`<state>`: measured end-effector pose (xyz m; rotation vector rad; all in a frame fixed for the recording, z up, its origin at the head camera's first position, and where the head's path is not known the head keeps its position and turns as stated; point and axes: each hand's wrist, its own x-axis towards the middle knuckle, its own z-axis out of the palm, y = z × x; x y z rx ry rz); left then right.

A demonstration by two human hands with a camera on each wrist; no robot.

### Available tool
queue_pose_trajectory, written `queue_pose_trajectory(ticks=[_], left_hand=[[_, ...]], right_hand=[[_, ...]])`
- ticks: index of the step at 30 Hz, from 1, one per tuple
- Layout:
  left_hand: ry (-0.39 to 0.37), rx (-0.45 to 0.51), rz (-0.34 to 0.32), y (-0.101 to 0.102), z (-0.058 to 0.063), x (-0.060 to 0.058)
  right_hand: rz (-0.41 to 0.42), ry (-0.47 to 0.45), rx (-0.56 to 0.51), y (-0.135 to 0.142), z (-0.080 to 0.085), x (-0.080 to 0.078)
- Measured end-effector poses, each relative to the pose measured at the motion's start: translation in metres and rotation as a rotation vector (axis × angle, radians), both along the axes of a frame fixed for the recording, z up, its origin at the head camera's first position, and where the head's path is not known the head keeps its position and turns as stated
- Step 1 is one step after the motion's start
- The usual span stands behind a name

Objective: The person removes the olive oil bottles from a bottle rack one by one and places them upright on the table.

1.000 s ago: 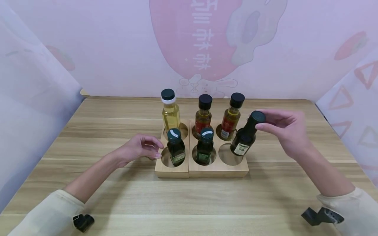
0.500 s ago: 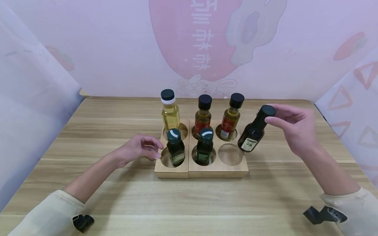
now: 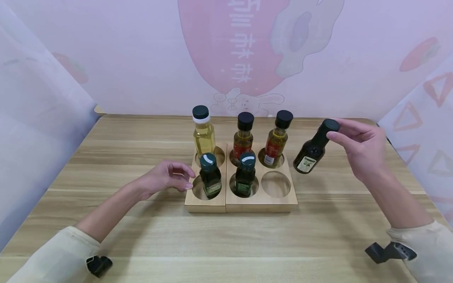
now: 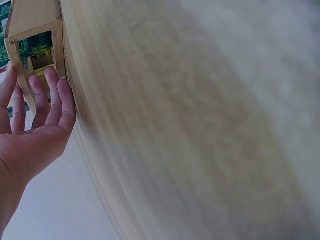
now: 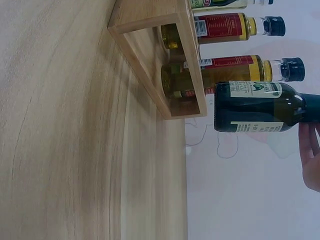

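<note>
My right hand [image 3: 368,147] pinches a dark glass bottle [image 3: 311,152] by its dark green cap. The bottle hangs tilted to the right of the wooden bottle rack [image 3: 262,207], above the table, its cream label showing. In the right wrist view the bottle [image 5: 255,107] is beside the rack's open end. My left hand [image 3: 168,177] has its fingertips at the rack's left side, thumb and fingers loosely bent around the edge. Two green-capped dark bottles, a left one [image 3: 211,177] and a middle one [image 3: 245,177], stand in the front holes. The front right hole [image 3: 276,184] holds nothing.
In the back row stand a pale yellow oil bottle [image 3: 204,137] and two red-labelled bottles with black caps, one in the middle [image 3: 243,139] and one at right [image 3: 277,141]. A printed pink cloth [image 3: 141,59] rises behind the wood-grain table [image 3: 226,243].
My right hand has lifted the dark bottle from over the front right hole and carried it up and to the right, off the rack. The left hand has stayed in place.
</note>
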<state>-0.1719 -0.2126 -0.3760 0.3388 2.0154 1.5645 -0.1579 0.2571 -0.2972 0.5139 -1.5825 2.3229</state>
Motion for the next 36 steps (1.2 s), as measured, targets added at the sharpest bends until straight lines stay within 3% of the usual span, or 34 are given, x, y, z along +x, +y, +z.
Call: queue_pose_trajectory(ticks=[15,36], left_hand=[[0.02,-0.006,-0.006,0.001,0.002,0.001],[0.006,0.008,-0.007,-0.001,0.001,0.001]], right_hand=[[-0.091,-0.086,0.019,0.011,-0.004,-0.005],[-0.14,-0.159,0.061,0.021,-0.015,-0.016]])
